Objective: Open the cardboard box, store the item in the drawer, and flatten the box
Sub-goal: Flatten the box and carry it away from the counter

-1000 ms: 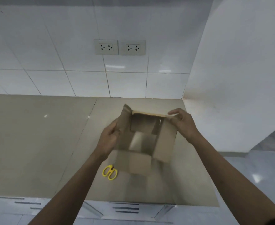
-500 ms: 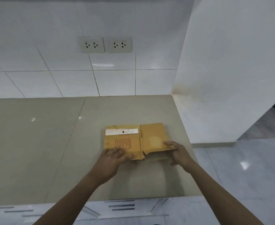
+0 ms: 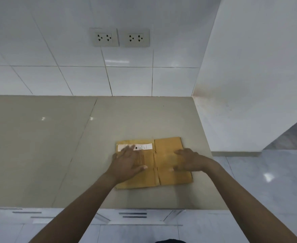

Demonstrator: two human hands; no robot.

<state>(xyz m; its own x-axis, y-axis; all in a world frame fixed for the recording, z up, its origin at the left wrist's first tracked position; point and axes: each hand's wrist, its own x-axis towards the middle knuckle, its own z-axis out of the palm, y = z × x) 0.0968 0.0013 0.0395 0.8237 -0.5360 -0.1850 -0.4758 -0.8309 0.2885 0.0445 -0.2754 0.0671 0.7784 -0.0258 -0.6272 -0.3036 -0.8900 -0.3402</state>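
Countertop bears flattened box; both palms pressing.

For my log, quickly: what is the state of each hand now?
Left hand: open, flat on the cardboard box.
Right hand: open, flat on the box.

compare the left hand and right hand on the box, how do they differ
The left hand lies on the left panel of the flattened cardboard box, its fingertips reaching the white label; the right hand lies on the plain right panel, clear of the label. The left hand's fingers point away toward the wall; the right hand's point leftward. Both hands lie open, palm down on the cardboard.
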